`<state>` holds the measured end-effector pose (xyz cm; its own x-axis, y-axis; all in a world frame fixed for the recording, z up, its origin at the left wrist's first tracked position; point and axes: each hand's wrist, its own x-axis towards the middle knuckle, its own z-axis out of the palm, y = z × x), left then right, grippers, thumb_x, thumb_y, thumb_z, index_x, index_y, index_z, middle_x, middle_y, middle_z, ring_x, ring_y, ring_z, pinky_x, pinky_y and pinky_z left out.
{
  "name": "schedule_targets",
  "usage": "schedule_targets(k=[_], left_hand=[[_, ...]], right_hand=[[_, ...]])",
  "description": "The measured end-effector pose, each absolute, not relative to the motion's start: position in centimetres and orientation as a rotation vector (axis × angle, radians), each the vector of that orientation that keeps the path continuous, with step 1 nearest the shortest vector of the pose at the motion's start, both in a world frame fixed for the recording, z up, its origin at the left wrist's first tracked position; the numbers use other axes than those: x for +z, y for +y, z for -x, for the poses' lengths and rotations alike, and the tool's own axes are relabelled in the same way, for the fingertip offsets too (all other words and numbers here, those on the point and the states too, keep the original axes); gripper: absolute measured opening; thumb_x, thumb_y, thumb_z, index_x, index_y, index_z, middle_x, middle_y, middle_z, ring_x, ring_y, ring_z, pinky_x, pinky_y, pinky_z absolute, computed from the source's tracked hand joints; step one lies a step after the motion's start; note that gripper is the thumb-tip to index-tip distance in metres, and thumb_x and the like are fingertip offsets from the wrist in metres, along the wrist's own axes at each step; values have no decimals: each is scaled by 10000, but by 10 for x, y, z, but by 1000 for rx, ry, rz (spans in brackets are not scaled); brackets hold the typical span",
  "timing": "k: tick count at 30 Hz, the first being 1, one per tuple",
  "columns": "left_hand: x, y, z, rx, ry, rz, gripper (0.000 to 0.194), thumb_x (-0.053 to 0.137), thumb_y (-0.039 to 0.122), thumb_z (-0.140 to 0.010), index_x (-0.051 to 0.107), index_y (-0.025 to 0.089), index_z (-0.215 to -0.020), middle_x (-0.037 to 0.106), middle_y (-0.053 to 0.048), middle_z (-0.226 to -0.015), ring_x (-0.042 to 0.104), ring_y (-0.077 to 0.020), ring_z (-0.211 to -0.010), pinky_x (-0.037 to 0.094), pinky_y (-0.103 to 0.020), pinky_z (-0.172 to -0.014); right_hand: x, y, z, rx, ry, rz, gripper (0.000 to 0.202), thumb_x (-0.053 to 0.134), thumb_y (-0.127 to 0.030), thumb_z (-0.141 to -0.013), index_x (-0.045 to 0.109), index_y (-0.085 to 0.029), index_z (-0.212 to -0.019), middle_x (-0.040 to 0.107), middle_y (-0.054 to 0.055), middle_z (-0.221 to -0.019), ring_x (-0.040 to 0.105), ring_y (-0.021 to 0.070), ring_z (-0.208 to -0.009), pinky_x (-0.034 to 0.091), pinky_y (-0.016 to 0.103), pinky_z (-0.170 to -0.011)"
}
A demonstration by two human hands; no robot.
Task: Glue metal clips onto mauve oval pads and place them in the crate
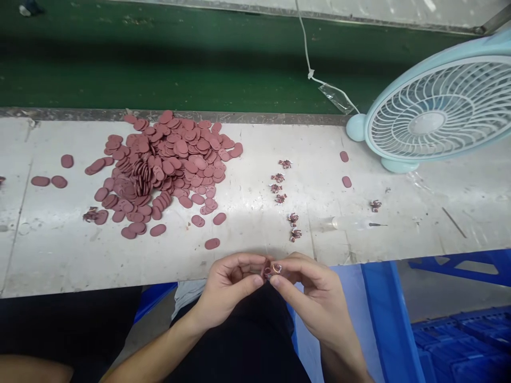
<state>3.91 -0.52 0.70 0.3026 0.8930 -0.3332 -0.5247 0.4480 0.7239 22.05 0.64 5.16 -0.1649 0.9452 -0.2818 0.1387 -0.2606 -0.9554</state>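
My left hand (pixel 229 284) and my right hand (pixel 317 292) meet at the front edge of the table, fingertips almost touching. Between the left thumb and fingers is a small reddish-brown piece (pixel 266 270), partly hidden; it may be an oval base seen edge-on. The right thumb and fingers pinch a tiny brown figurine with white parts (pixel 277 269). Whether the two pieces are joined cannot be made out. Beyond my hands, several similar figurines (pixel 293 218) stand in a loose column. A large heap of flat reddish oval bases (pixel 171 154), some with small holes, lies to the left.
A light-blue fan (pixel 427 122) stands at the right, its white cord (pixel 306 48) crossing a green strip (pixel 239 64) behind the table (pixel 255 213). A clear syringe-like tube with a dark tip (pixel 355 223) lies at right. Blue crates (pixel 463 346) sit below; another person's limb (pixel 32 369) shows lower left.
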Motion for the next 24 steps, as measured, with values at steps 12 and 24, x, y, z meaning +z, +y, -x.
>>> schedule_targets(k=[12,24], left_hand=[[12,-4,-47,949,841,-466,68,727,191,-857,765,180,-802,793,-82,-1036,721,-249,-992,539,-397,-918],[15,-5,-47,941,876,-473,65,729,194,-856,777,179,-815,780,-86,-1099,714,-255,-1027,529,-403,-950]], right_hand=[[53,17,-231,1775,-1107,1401,103,769,-289,-840,755,-229,-922,730,23,-852,666,149,-771,553,277,-692],[54,14,-232,1568,-1312,1462,99,779,-251,-831,741,-271,-921,716,-8,-861,669,133,-755,527,248,-650]])
